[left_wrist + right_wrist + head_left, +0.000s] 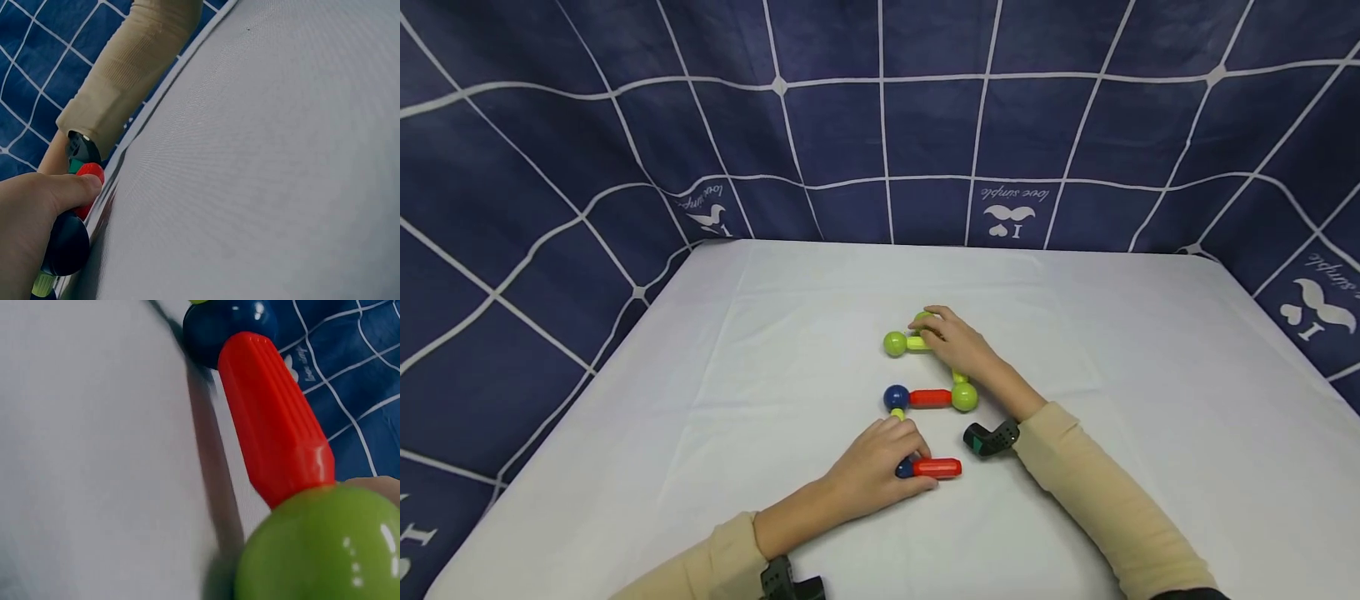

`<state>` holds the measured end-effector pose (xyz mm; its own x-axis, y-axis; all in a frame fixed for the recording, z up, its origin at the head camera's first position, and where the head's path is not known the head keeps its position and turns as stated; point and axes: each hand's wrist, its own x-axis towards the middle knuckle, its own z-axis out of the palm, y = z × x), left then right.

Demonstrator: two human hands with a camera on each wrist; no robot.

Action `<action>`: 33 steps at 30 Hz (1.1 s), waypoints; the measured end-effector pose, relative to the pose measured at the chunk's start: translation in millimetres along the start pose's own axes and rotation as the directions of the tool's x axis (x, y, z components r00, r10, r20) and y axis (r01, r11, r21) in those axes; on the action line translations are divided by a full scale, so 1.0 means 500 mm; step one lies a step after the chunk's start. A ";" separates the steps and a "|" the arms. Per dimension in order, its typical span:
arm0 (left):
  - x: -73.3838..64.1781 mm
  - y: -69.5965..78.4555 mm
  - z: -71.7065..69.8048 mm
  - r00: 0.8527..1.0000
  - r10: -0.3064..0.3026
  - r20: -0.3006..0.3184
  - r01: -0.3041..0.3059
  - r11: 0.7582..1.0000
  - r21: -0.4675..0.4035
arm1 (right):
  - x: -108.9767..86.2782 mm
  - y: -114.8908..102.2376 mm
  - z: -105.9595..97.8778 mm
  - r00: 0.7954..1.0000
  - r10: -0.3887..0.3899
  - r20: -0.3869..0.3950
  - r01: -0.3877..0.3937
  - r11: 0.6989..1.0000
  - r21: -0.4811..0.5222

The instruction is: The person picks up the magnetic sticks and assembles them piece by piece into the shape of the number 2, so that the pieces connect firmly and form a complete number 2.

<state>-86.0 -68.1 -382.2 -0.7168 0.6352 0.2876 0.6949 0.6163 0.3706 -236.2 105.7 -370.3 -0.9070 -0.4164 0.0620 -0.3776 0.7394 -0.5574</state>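
A zigzag chain of plastic balls and rods, like magnetic building sticks, lies on the white tabletop. At its near end my left hand (876,467) grips a red rod (938,468) beside a dark blue ball (904,468); the left wrist view shows the thumb (78,187) lying on the rod. My right hand (955,340) holds a green ball (922,317) at the far end and partly covers a yellow-green rod (917,342). Between the hands, another red rod (930,398) joins a blue ball (896,397) to a green ball (965,397).
Another green ball (895,343) sits at the chain's left side. The white cloth (790,350) spreads around the chain. Navy curtains with white lines (925,125) stand along the back and sides. A black wrist device (991,437) sits by the right cuff.
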 end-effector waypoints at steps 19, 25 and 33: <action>0.000 0.001 0.003 1.000 0.014 -0.022 -0.014 1.000 0.008 | 0.013 0.003 -0.001 0.992 0.095 -0.086 -0.074 0.974 0.213; -0.002 0.000 0.002 1.000 0.006 -0.009 -0.006 1.000 -0.004 | -0.012 -0.009 -0.015 0.969 0.069 -0.237 0.003 0.957 0.291; 0.000 -0.005 0.001 1.000 0.009 -0.017 -0.009 1.000 -0.021 | -0.101 -0.020 -0.046 0.982 -0.029 -0.188 0.089 0.943 0.320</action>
<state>-87.6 -69.4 -383.6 -0.7114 0.6328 0.3057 0.7001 0.6003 0.3867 -190.7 131.7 -348.9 -0.9147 -0.3305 0.2327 -0.3773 0.4913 -0.7850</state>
